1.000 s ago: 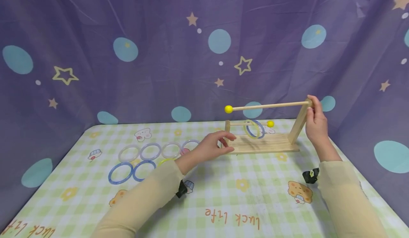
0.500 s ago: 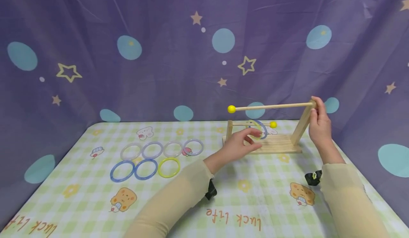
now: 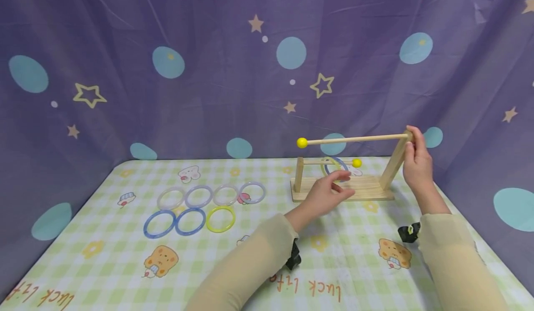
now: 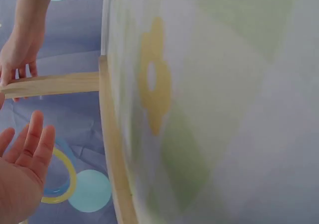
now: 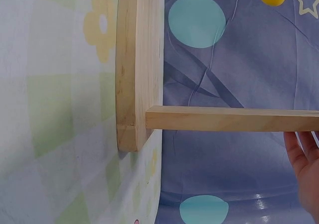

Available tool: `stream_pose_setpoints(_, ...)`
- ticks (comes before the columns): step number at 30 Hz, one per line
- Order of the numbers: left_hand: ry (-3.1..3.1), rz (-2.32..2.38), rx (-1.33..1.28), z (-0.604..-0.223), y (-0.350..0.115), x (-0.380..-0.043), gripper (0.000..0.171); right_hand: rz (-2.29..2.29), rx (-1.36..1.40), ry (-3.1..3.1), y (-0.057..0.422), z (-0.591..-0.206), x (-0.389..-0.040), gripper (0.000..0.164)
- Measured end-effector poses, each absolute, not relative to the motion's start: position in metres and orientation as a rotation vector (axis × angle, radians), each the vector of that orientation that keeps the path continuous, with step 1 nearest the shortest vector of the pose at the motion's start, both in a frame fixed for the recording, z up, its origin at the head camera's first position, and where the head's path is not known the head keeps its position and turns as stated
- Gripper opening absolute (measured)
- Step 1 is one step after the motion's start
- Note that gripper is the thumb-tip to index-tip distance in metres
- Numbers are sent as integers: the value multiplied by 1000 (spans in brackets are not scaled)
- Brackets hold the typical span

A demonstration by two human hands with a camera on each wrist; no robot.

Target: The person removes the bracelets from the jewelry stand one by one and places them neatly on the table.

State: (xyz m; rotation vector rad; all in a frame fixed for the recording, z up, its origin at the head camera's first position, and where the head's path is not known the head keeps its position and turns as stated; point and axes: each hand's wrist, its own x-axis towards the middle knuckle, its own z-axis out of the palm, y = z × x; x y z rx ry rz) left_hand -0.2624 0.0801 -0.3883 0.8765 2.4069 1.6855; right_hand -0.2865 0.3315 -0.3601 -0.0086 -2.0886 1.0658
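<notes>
A wooden stand (image 3: 369, 190) has a short post on its left and a tall post (image 5: 234, 119) on its right. On the lower rod (image 3: 313, 162), which ends in a yellow ball (image 3: 356, 163), hang a yellow ring (image 4: 73, 176) and a blue ring (image 3: 344, 164). My right hand (image 3: 418, 162) grips the top of the tall post, fingers behind and thumb in front. My left hand (image 3: 323, 195) is held before the base, just below the hanging rings, thumb and fingers apart with nothing between them. The upper rod (image 3: 354, 139) bears no ring.
Left of the stand, pale translucent rings (image 3: 199, 196) lie in a row. Before them lie two blue rings (image 3: 191, 221) and a yellow-green ring (image 3: 221, 219). A checked cloth (image 3: 333, 255) covers the table, and a purple curtain (image 3: 208, 93) stands behind it.
My left hand has moved right, from beside the short post to the front of the base, uncovering the yellow-green ring. My right hand keeps its grip on the tall post.
</notes>
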Motion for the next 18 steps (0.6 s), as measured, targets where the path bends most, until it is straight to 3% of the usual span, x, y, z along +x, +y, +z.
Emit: stream_pose_setpoints(18,2484,1662,680,-401,95,-271,54,1057,10,-2074,330,-360,-285,37)
